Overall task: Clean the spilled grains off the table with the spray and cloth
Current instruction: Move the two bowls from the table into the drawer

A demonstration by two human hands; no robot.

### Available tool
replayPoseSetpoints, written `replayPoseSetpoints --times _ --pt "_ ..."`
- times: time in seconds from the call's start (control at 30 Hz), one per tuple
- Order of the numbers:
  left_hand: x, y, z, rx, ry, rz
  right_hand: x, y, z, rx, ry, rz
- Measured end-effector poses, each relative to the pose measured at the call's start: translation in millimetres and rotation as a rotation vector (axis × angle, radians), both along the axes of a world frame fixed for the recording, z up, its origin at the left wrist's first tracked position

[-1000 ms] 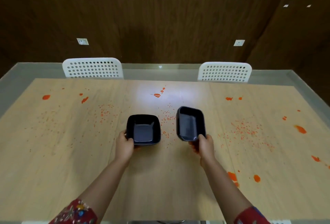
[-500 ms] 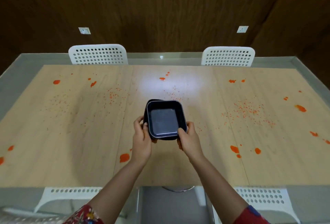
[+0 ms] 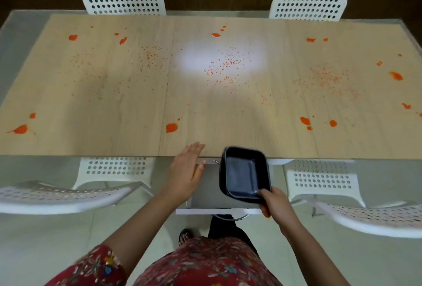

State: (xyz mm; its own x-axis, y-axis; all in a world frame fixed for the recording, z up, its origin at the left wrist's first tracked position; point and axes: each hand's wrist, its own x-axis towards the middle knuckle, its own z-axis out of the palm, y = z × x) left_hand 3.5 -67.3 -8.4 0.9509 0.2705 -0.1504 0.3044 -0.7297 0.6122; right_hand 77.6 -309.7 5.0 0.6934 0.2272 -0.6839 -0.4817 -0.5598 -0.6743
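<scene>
At the near edge of the desk [image 3: 114,103], the right hand [image 3: 272,203] grips a black tray [image 3: 244,174] by its near corner, fingers curled round the rim; most of the tray is off the desk. The left hand [image 3: 186,171] is flat with straight fingers and holds nothing, its fingertips at the edge. Orange grains [image 3: 225,66] lie scattered across the desk's middle and both sides, among orange smears [image 3: 171,127].

Light wood-grain table [image 3: 114,94]; orange grains [image 3: 225,66]; black tray [image 3: 244,174]; white perforated chairs [image 3: 123,0]; red floral sleeve [image 3: 98,265].
</scene>
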Motion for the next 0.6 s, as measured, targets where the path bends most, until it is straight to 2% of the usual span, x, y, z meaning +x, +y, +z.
replayPoseSetpoints --times 0.03,0.07,0.13,0.33,0.6 --pt "-2 8 -12 0.183 0.074 -0.058 -5 -10 -12 -0.047 0.023 0.012" --pt "-4 14 -22 0.284 0.133 -0.09 -9 -18 -27 -0.101 0.053 0.015" --pt "-7 19 -36 0.353 0.189 -0.106 -15 -25 -58 -0.219 0.109 0.018" --pt "-11 15 -50 0.419 0.148 -0.052 -4 5 -117 -0.468 0.161 0.149" --pt "-11 9 -62 0.446 0.067 -0.005 13 46 -161 -0.651 0.15 0.348"
